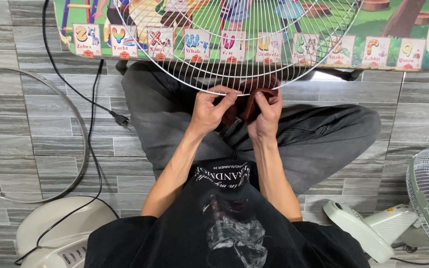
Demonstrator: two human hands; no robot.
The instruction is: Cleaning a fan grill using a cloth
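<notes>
head view: white wire fan guard (234,44) rests over the lap, lower rim at both hands; left hand (208,111) pinches the rim wire, right hand (265,116) bunches a dark red cloth (246,101) there—judged best wiped wire by wire, rim steadied.
</notes>
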